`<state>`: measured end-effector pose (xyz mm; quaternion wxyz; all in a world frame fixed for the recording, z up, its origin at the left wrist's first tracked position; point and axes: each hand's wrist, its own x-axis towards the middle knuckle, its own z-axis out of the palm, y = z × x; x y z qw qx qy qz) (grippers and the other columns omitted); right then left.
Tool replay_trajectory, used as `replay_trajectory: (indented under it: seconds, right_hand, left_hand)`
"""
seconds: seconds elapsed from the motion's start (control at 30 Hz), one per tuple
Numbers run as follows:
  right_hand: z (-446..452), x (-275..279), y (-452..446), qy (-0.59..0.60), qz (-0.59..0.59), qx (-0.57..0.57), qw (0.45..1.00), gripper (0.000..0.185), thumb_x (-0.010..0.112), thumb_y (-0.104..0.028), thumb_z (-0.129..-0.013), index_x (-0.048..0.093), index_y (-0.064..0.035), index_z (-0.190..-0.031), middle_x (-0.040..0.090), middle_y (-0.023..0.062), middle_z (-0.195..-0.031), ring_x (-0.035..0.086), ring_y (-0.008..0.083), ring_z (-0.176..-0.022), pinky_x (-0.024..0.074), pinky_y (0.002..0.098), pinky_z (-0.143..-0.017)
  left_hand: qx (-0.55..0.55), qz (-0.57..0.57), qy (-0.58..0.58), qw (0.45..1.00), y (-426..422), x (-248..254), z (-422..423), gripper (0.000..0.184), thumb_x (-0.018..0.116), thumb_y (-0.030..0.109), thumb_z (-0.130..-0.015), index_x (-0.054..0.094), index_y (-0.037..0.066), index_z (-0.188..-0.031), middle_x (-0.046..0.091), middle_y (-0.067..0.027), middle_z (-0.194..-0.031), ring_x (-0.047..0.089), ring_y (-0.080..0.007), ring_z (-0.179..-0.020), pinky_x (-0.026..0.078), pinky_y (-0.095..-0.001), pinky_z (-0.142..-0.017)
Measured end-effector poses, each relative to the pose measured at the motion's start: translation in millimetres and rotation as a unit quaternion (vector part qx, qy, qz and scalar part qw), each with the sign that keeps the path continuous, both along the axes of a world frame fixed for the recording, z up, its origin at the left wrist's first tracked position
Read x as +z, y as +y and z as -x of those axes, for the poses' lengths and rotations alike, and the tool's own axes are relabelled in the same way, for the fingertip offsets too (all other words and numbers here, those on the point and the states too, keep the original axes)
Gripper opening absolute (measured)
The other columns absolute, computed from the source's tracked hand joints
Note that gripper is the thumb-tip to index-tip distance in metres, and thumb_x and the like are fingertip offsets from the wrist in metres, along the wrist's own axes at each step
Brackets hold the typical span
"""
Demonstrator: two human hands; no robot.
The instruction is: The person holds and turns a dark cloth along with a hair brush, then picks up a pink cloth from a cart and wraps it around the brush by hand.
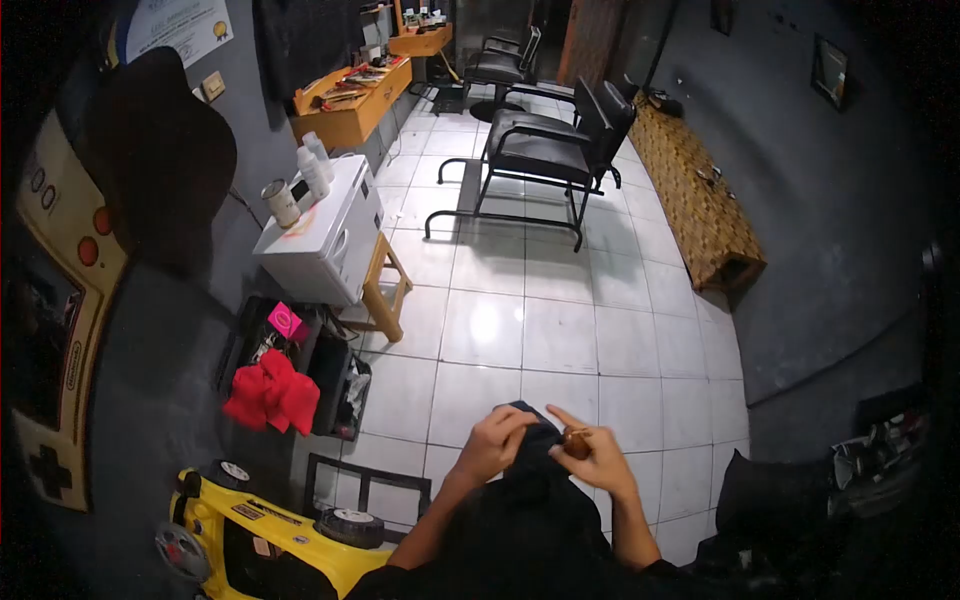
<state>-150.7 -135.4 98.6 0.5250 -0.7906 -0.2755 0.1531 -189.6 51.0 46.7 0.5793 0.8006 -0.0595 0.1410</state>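
Dark cloth (535, 440) lies between my two hands, low in the middle of the head view. The fingers of my left hand (492, 443) are bent and pressed together on the cloth's left side. My right hand (594, 458) is at its right side, with a small brown object (577, 443) between thumb and fingers and the index finger stretched toward the upper left. The cloth's lower part merges with my black clothing, so its extent is hidden.
Black chairs (545, 150) stand ahead on white tiles. A white cabinet (335, 225) with bottles and a wooden stool (382, 290) are left. Red cloth (272, 392) and a yellow toy car (270, 535) are lower left. A woven bench (690, 190) lines the right wall.
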Motion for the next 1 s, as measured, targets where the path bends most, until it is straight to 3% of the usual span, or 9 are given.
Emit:
replay_trajectory:
  seconds: [0.03, 0.07, 0.2, 0.43, 0.57, 0.7, 0.73, 0.83, 1.0]
  right_hand:
    - [5.4, 6.9, 10.6, 0.039, 0.066, -0.014, 0.997, 0.034, 0.061, -0.001, -0.074, 0.059, 0.0023, -0.107, 0.037, 0.0044, -0.059, 0.047, 0.0078, -0.057, 0.0406, 0.0254, -0.055]
    - [3.1, -1.4, 11.3, 0.033, 0.071, 0.006, 0.997, 0.021, 0.062, -0.007, -0.077, 0.057, 0.0030, -0.096, 0.046, 0.0080, -0.063, 0.049, 0.0107, -0.062, 0.0427, 0.0235, -0.062]
    - [-5.5, -5.0, 11.0, 0.016, 0.019, -0.094, 0.995, 0.020, 0.061, -0.006, -0.079, 0.057, 0.0032, -0.096, 0.050, 0.0047, -0.062, 0.047, 0.0080, -0.056, 0.0426, 0.0245, -0.055]
    - [-35.2, -2.6, -37.3, -0.086, -0.071, -0.177, 0.978, 0.014, 0.064, -0.001, -0.076, 0.060, 0.0063, -0.087, 0.050, -0.0021, -0.058, 0.043, 0.0026, -0.050, 0.0352, 0.0186, -0.046]
    - [-47.0, 24.8, -43.5, -0.018, 0.041, -0.082, 0.996, 0.039, 0.065, -0.002, -0.073, 0.057, -0.0032, -0.111, 0.050, 0.0005, -0.056, 0.042, 0.0034, -0.049, 0.0356, 0.0203, -0.047]
    - [-40.4, 27.3, -17.5, 0.037, 0.105, 0.053, 0.992, 0.058, 0.067, -0.009, -0.074, 0.046, -0.0128, -0.127, 0.056, 0.0092, -0.065, 0.051, 0.0179, -0.054, 0.0437, 0.0279, -0.056]
    - [-40.3, 7.9, -14.8, 0.014, 0.089, 0.074, 0.993, 0.050, 0.068, -0.010, -0.073, 0.051, -0.0119, -0.121, 0.060, 0.0135, -0.072, 0.057, 0.0253, -0.061, 0.0468, 0.0315, -0.063]
    - [-43.0, -4.3, -16.0, 0.030, 0.069, 0.017, 0.997, 0.037, 0.068, -0.010, -0.073, 0.058, -0.0086, -0.109, 0.062, 0.0152, -0.076, 0.062, 0.0250, -0.066, 0.0484, 0.0319, -0.065]
    - [-48.9, -4.9, -30.8, -0.038, -0.016, -0.121, 0.992, 0.021, 0.063, 0.004, -0.070, 0.061, -0.0010, -0.091, 0.043, -0.0025, -0.057, 0.037, 0.0033, -0.052, 0.0329, 0.0188, -0.048]
  left_hand:
    - [-0.016, -0.014, -0.020, 1.000, -3.1, 9.0, -2.5, 0.016, 0.057, -0.004, -0.078, 0.061, 0.001, -0.092, 0.060, -0.0125, -0.085, 0.061, -0.0252, -0.077, 0.047, -0.0302, -0.068]
    - [0.000, -0.028, -0.021, 0.999, -6.1, 16.0, -3.9, 0.015, 0.058, -0.004, -0.077, 0.060, 0.000, -0.092, 0.061, -0.0115, -0.086, 0.062, -0.0222, -0.079, 0.049, -0.0287, -0.068]
    - [0.031, 0.128, 0.098, 0.986, -12.9, 2.9, -2.2, 0.019, 0.060, -0.004, -0.077, 0.057, -0.002, -0.096, 0.063, -0.0116, -0.091, 0.065, -0.0214, -0.083, 0.052, -0.0281, -0.073]
    - [0.032, -0.078, 0.035, 0.996, 13.1, -57.1, -14.2, 0.026, 0.059, -0.007, -0.071, 0.058, 0.001, -0.096, 0.058, -0.0150, -0.088, 0.060, -0.0309, -0.078, 0.049, -0.0350, -0.069]
    - [0.008, -0.071, 0.009, 0.997, 10.7, -8.3, -24.9, 0.039, 0.059, -0.012, -0.062, 0.058, 0.004, -0.098, 0.056, -0.0129, -0.087, 0.059, -0.0305, -0.080, 0.049, -0.0336, -0.068]
    - [-0.037, -0.103, 0.003, 0.994, -15.2, 26.9, -28.4, 0.043, 0.061, -0.010, -0.061, 0.058, 0.005, -0.101, 0.056, -0.0116, -0.084, 0.059, -0.0296, -0.079, 0.049, -0.0329, -0.069]
    - [-0.062, -0.109, 0.002, 0.992, -17.2, 32.8, -29.1, 0.044, 0.063, -0.008, -0.062, 0.056, 0.003, -0.103, 0.058, -0.0125, -0.089, 0.060, -0.0293, -0.082, 0.049, -0.0332, -0.071]
    - [-0.035, -0.064, 0.082, 0.994, -16.8, 44.9, -27.7, 0.044, 0.064, -0.007, -0.063, 0.054, 0.001, -0.105, 0.060, -0.0137, -0.095, 0.061, -0.0297, -0.087, 0.050, -0.0338, -0.074]
    - [-0.093, -0.097, 0.094, 0.986, 15.4, 14.1, -24.5, 0.035, 0.057, -0.006, -0.070, 0.055, 0.001, -0.104, 0.060, -0.0143, -0.096, 0.061, -0.0290, -0.089, 0.048, -0.0329, -0.079]
